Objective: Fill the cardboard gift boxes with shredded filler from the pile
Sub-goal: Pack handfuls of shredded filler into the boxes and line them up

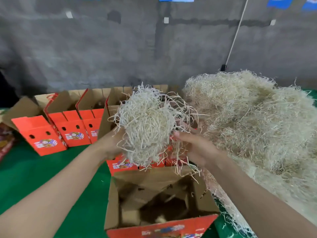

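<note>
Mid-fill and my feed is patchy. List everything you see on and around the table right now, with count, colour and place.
clump of filler: one, pale straw, held up above the nearest box
filler pile: one, pale straw, right side of the table
nearest box: one, red outside, brown inside, open, bottom centre
row of boxes: at least four, red fronts, brown flaps, open, left and behind the clump
table cover: one, green, under everything
red packaging: one, far left edge, cut off
wall: grey, behind the table
white rod: one, slanting, upper right
flags: several, blue and white, top edge
left hand: holds the clump's left side
right hand: holds the clump's right side
</note>
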Demonstrator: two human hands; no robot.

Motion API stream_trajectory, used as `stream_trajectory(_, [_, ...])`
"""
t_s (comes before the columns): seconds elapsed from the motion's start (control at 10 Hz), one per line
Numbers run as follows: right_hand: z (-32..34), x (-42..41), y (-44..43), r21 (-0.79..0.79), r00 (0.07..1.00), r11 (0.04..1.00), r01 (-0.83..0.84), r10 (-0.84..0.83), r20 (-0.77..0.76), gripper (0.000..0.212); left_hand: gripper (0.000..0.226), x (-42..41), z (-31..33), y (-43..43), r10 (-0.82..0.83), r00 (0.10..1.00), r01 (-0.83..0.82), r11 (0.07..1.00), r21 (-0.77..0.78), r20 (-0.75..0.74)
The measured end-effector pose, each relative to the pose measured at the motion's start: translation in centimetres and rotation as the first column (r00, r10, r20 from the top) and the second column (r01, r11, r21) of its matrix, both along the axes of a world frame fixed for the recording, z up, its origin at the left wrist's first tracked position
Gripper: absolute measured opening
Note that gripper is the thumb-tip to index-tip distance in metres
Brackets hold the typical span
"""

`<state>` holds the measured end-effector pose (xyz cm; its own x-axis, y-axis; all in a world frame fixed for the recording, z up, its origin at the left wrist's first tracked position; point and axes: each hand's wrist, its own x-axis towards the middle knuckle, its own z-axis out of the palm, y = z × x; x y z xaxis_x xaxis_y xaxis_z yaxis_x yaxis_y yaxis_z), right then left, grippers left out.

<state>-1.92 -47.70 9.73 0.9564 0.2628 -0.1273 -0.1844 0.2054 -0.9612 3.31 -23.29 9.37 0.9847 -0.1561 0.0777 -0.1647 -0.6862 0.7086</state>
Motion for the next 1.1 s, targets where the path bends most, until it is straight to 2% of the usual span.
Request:
stream_trajectory(0.1, [-1.8, -1.4, 1.8, 0.032, 0.999, 0.999, 0.034, -0.033, -0.027, 0.054, 0.034, -3.0, -2.0, 1.8, -0.205, 0.960, 0.195, 0.978, -0.070, -0.192])
stream_trajectory(0.2, [-3.9, -2.8, 2.2, -0.107, 0.999, 0.994, -0.020, 0.023, 0.025, 0.060, 0.042, -3.6, -3.8, 2.3, -0.226, 0.876, 0.101, 0.950, -0.297, -0.426])
stream_trajectory(0.3, [-5.2, -3.6, 3.0, -0.247, 0.991, 0.962, -0.116, 0.127, 0.032, 0.072, 0.026, -5.2, -5.3, 1.6, -0.256, 0.852, 0.227, 0.967, -0.118, -0.456])
stream_trajectory(0.4, [-6.8, -3.7, 4.1, -0.358, 0.983, 0.919, -0.165, 0.183, 0.015, 0.082, 0.036, -5.7, -6.7, -0.6, -0.238, 0.847, 0.284, 0.958, 0.026, -0.476])
stream_trajectory(0.5, [-8.1, -4.0, 4.0, -0.508, 0.998, 0.860, -0.055, 0.044, -0.033, 0.059, 0.020, -5.4, -8.0, -1.2, -0.383, 0.747, 0.379, 0.917, -0.125, -0.543])
stream_trajectory(0.6, [-8.5, -4.2, 1.9, -0.622, 0.992, 0.780, 0.071, -0.118, -0.034, 0.041, 0.061, -4.9, -9.0, 0.8, -0.419, 0.808, 0.306, 0.899, -0.312, -0.414])
stream_trajectory(0.7, [-8.5, -4.6, 0.4, -0.585, 0.984, 0.803, 0.112, -0.172, -0.047, 0.047, 0.036, -5.0, -9.5, 1.8, -0.384, 0.865, 0.177, 0.835, -0.521, -0.321])
stream_trajectory(0.8, [-8.3, -4.7, 0.6, -0.389, 0.981, 0.914, 0.118, -0.168, -0.097, 0.037, 0.050, -5.9, -9.0, 1.5, -0.461, 0.787, 0.009, 0.674, -0.739, -0.411])
stream_trajectory(0.9, [-8.6, -4.3, 0.9, -0.280, 0.991, 0.960, 0.016, -0.053, -0.125, 0.044, 0.102, -6.2, -9.4, -0.4, -0.443, 0.688, -0.108, 0.720, -0.685, -0.575])
stream_trajectory(1.0, [-9.0, -4.4, 1.5, -0.409, 0.975, 0.885, -0.222, 0.200, -0.098, 0.055, 0.083, -6.7, -10.5, -2.6, -0.270, 0.705, -0.216, 0.799, -0.561, -0.656])
stream_trajectory(1.1, [-9.3, -4.7, 1.0, -0.586, 0.972, 0.791, -0.176, 0.233, 0.023, 0.067, 0.082, -6.8, -11.1, -2.2, -0.237, 0.696, -0.240, 0.813, -0.531, -0.678])
